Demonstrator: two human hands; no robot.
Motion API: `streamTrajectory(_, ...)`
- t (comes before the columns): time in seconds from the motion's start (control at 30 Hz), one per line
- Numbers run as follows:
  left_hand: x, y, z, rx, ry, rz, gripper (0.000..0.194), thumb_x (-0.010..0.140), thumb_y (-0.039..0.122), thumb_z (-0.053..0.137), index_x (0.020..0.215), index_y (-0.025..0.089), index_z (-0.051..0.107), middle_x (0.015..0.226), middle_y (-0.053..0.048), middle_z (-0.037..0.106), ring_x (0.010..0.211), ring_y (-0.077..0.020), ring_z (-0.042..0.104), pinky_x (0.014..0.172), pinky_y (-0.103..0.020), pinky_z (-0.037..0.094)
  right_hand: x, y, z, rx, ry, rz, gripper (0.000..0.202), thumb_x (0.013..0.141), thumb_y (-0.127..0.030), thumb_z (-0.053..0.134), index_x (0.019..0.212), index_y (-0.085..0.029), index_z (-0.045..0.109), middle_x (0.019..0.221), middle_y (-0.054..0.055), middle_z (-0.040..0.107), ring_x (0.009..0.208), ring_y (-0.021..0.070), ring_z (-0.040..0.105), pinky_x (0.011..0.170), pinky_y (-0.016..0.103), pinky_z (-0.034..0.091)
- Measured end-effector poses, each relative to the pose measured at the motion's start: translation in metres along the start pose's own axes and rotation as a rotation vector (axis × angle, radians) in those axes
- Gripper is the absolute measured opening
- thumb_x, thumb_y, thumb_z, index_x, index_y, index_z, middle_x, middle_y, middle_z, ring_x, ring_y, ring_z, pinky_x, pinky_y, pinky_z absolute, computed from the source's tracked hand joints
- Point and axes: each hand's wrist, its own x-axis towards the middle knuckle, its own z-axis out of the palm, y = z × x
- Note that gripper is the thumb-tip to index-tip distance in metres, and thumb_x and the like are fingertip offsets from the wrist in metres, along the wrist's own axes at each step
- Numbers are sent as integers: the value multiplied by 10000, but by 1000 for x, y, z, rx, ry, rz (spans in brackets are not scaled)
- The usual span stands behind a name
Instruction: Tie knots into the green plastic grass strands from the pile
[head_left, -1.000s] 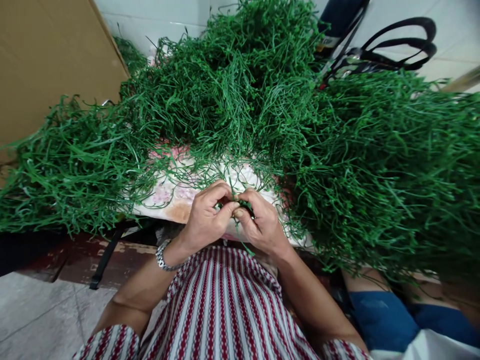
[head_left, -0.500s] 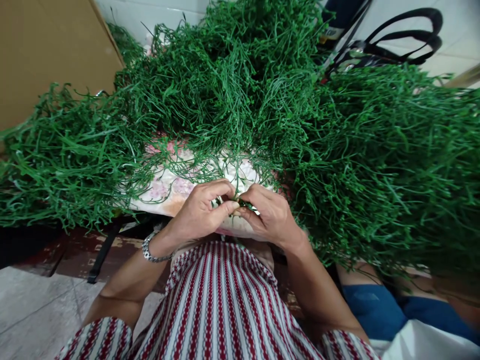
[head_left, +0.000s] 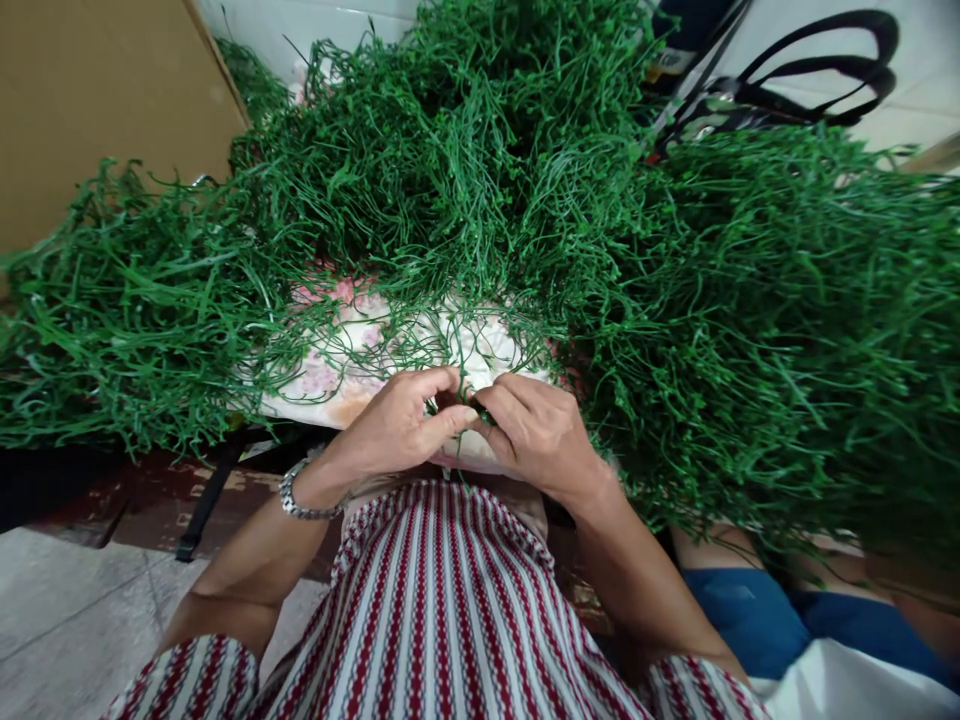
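My left hand [head_left: 409, 425], with a metal watch on the wrist, pinches a thin green plant stem [head_left: 462, 378] between thumb and fingers. Fingertips of my right hand [head_left: 547, 435] press together on the same stem, right beside the left thumb. Both hands meet low over a white floral cloth [head_left: 319, 375]. Whether the stem is plastic or real I cannot tell for sure, and its ends are partly hidden by my fingers. Loose single stems [head_left: 409, 345] lie on the cloth just beyond my hands.
Large tangled heaps of green stems rise at the left [head_left: 135, 320], the back [head_left: 465, 150] and the right [head_left: 765, 340]. A cardboard panel [head_left: 105, 120] stands back left. Black straps [head_left: 832, 75] stick up at the back right. Another person's knees in blue [head_left: 742, 610] are at lower right.
The stem between my fingers has shifted slightly left, and my right fingers have curled further over it. My left hand has moved very little.
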Motion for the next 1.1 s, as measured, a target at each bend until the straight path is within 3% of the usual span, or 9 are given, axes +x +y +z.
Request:
streamTrajectory(0.17,4,-7,-4,8,-112,26,295,725,121,487,516,164,283,505,59,250,497,-61,270,468,-211,202,0,2,-4,-13,-101,-90,195,874,-174,392,729,-150,519,642,22,483,590,132,404,569,265,318)
streamTrajectory(0.3,1,-11,-3,71,-168,183,264,695,59,454,510,162,297,479,59,271,474,-59,284,479,-219,208,-1,7,-6,182,-202,-152,186,835,-124,382,712,-155,518,640,16,503,575,121,416,555,252,314)
streamTrajectory(0.47,0,-13,-6,46,-376,232,206,716,67,456,540,158,397,494,51,347,475,-64,352,482,-213,245,1,15,-7,567,-374,-227,206,842,-124,413,684,-155,541,667,17,562,656,109,503,621,220,376)
streamTrajectory(0.63,3,-8,-13,-49,-509,302,214,750,90,475,548,155,442,493,45,374,478,-68,368,495,-217,275,9,17,-8,936,-370,-258,208,880,-202,458,726,-146,585,675,24,597,666,97,527,664,210,414)
streamTrajectory(0.87,1,-3,-19,-59,-664,356,240,747,41,468,534,149,450,503,35,408,498,-70,399,529,-226,306,2,7,2,1139,-510,-277,276,868,-220,477,604,-145,504,573,-6,471,577,83,440,591,203,382)
streamTrajectory(0.97,2,-9,-23,-105,-596,259,214,771,98,509,562,141,503,508,34,432,496,-67,411,510,-218,301,-3,15,-6,1092,-439,-172,228,870,-242,489,667,-145,526,584,-13,459,569,80,429,567,206,369)
streamTrajectory(1.1,9,-17,-21,-390,-169,-57,237,745,270,608,564,134,540,526,28,483,469,-60,401,457,-203,296,-7,33,-25,871,-82,151,220,891,-292,449,720,-167,507,779,54,549,759,138,515,707,291,419)
